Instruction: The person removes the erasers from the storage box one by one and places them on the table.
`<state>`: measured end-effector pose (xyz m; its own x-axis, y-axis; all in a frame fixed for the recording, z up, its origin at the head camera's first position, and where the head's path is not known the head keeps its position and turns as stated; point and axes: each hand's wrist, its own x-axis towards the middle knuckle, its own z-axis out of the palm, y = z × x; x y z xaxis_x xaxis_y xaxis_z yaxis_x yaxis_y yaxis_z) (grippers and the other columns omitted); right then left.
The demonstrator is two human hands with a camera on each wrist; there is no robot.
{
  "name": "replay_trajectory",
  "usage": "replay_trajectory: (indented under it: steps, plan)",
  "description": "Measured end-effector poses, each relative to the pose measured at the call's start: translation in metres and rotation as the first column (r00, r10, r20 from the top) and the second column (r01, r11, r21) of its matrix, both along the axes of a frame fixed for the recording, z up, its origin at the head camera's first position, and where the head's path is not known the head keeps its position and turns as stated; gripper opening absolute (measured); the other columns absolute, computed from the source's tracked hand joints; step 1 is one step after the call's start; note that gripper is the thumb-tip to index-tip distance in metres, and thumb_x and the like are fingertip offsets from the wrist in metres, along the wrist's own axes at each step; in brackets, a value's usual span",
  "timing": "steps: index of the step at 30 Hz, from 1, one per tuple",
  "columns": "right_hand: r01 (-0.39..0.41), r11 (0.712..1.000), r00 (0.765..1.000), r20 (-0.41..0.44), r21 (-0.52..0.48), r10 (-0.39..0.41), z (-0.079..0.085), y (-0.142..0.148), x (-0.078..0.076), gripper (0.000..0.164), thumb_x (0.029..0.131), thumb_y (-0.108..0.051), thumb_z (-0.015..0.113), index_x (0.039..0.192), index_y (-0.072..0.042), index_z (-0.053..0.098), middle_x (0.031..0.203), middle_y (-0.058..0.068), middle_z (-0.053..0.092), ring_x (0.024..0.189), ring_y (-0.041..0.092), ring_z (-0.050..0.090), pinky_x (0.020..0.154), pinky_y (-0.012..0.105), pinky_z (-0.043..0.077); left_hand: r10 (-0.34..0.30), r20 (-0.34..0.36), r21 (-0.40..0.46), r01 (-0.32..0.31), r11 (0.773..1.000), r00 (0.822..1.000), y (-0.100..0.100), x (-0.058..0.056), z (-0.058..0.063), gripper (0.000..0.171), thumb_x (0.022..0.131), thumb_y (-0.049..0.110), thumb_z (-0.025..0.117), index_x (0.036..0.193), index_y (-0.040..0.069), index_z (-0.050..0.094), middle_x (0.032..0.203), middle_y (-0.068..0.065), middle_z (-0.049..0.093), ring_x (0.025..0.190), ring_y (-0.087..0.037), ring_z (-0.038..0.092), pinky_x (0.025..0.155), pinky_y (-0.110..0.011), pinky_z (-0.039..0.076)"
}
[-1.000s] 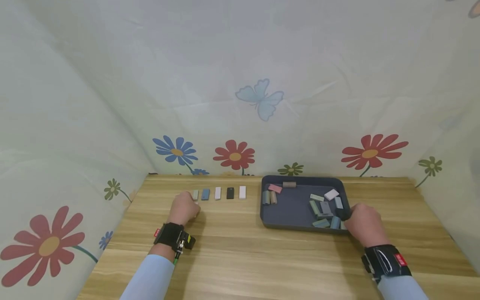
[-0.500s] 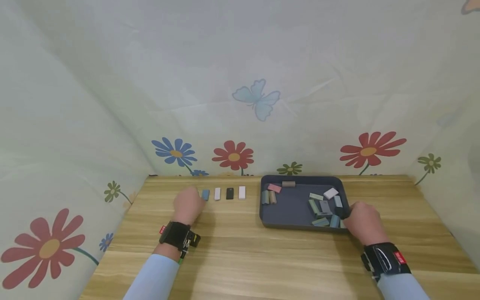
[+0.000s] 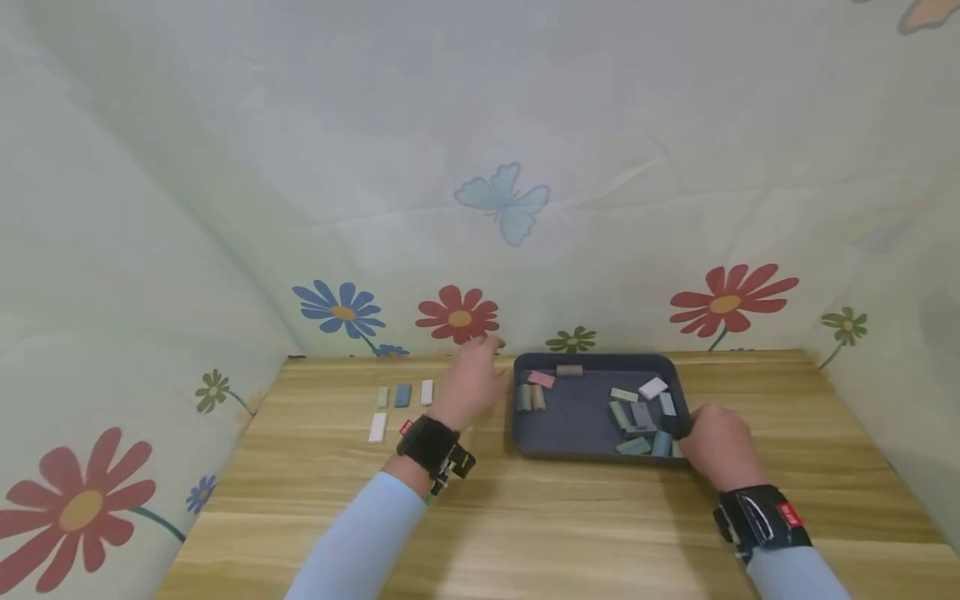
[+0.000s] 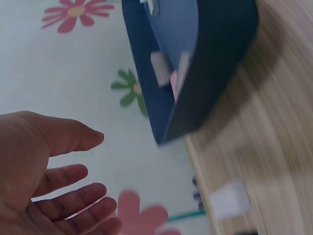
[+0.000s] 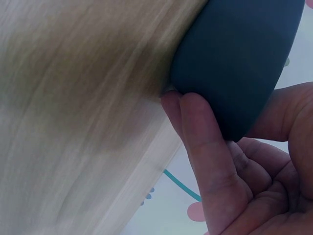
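My left hand (image 3: pixel 471 385) is over the table beside the left end of a dark grey tray (image 3: pixel 573 421). Its fingers (image 4: pixel 78 198) are loosely extended and hold nothing in the left wrist view. My right hand (image 3: pixel 722 446) grips the tray's right front corner, thumb and fingers on either side of the wall (image 5: pixel 230 63). Left of my left hand lie a green block (image 3: pixel 383 397), a blue block (image 3: pixel 402 395) and a white block (image 3: pixel 427 392) in a row. Another white block (image 3: pixel 377 427) lies just in front of them. My left hand hides the rest of the row.
Inside the tray, a pink block (image 3: pixel 542 380) and a brown block (image 3: pixel 569 371) lie at the left with a couple more. Several green, blue, grey and white pieces cluster at its right, among them a white block (image 3: pixel 653 387). A flowered cloth (image 3: pixel 600 250) hangs behind the table.
My left hand has moved right from the row's left end to near the tray. The front white block, hidden half a second ago, now shows. My right hand keeps its grip on the tray.
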<state>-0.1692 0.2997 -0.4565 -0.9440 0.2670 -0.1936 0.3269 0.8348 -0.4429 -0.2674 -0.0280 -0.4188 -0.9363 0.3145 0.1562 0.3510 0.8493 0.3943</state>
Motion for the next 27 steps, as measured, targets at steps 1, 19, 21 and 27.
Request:
replay_trajectory:
  steps: [1,19,21,27]
  plan:
    - [-0.001,1.0,1.0,-0.001,0.0,0.001,0.0,0.0,0.0,0.033,0.071,-0.003,0.07,0.099,0.013,0.064,0.087,0.023,0.062,0.073,0.031,0.053,0.062,0.039,0.044,-0.028,0.004,-0.013,0.028,1.0,1.0,0.009,0.0,-0.002,0.048,0.084,0.027,0.064,0.127,0.011,0.052,0.123,-0.008,0.057,0.113,-0.023,0.055,0.089,-0.036,0.049]
    - [-0.002,1.0,1.0,-0.017,-0.005,0.002,-0.002,-0.004,0.0,0.028,0.071,-0.003,0.071,0.096,0.011,0.066,0.077,0.017,0.062,0.066,0.027,0.053,0.055,0.033,0.042,-0.279,0.145,-0.188,0.303,0.934,0.949,0.109,-0.033,-0.033,0.04,0.086,0.028,0.062,0.124,0.015,0.058,0.122,0.002,0.061,0.112,-0.014,0.058,0.091,-0.029,0.048]
    - [-0.004,1.0,1.0,-0.015,-0.002,0.004,-0.004,-0.003,0.0,0.029,0.071,-0.003,0.07,0.096,0.011,0.066,0.078,0.017,0.062,0.066,0.027,0.053,0.055,0.033,0.041,-0.276,0.158,-0.216,0.306,0.927,0.948,0.112,-0.036,-0.039,0.04,0.087,0.027,0.061,0.125,0.016,0.058,0.123,0.002,0.061,0.113,-0.014,0.057,0.091,-0.029,0.048]
    - [0.016,1.0,1.0,0.014,0.016,-0.016,-0.007,-0.001,-0.002,0.029,0.073,-0.003,0.07,0.098,0.01,0.066,0.08,0.018,0.062,0.069,0.028,0.053,0.058,0.034,0.042,-0.289,0.175,-0.264,0.328,0.907,0.941,0.119,-0.038,-0.042,0.041,0.088,0.025,0.058,0.128,0.016,0.055,0.125,0.0,0.06,0.115,-0.016,0.056,0.091,-0.03,0.048]
